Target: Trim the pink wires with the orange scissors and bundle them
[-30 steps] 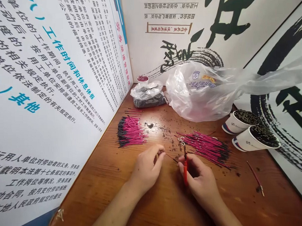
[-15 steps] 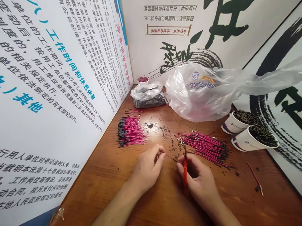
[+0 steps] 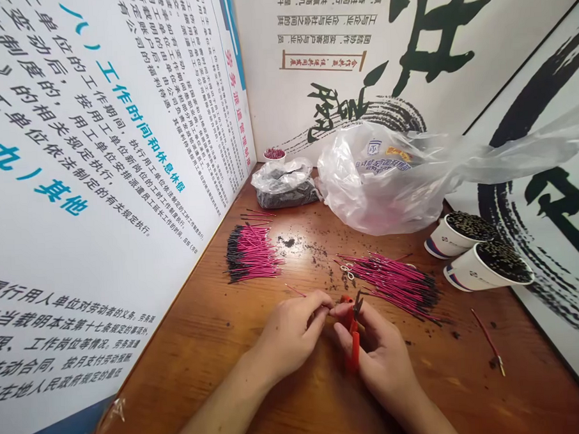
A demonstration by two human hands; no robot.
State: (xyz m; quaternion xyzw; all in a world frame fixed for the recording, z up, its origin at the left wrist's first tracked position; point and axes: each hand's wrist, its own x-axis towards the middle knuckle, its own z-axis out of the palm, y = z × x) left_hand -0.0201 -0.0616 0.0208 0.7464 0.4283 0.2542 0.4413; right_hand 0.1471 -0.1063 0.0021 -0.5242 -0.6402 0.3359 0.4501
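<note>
Head view: left hand (image 3: 291, 332) and right hand (image 3: 381, 344) nearly meet at the fingertips, low over the worktop (image 3: 307, 408). Left fingers narrow, pinched; a thin wire (image 3: 295, 289), pinkish-red, shows beyond the back of that hand, tip pointing up and left, the rest hidden behind or between the fingers. Right fingers curled round red-handled cutters (image 3: 355, 350), dark blades upward; cannot tell whether the right fingertips also grip the wire. Similar wires lie in a left pile (image 3: 259, 251) and a right pile (image 3: 398, 284), most with dark ends, the left pile's turned left, the right pile's right. Handling, by judgement: wire very light, springy rather than limp, likely to roll or twist in a loose pinch; coating probably smooth, bare tip easily bent. Best hold would be thumb and forefinger on the coloured length, close to whichever end is being worked, tip left free. Cutters look light too, yet rigid; handle is the place to grip, well back from the blades. Dark crumbs (image 3: 287, 241) nearby may make fingers gritty and the pinch less sure
</note>
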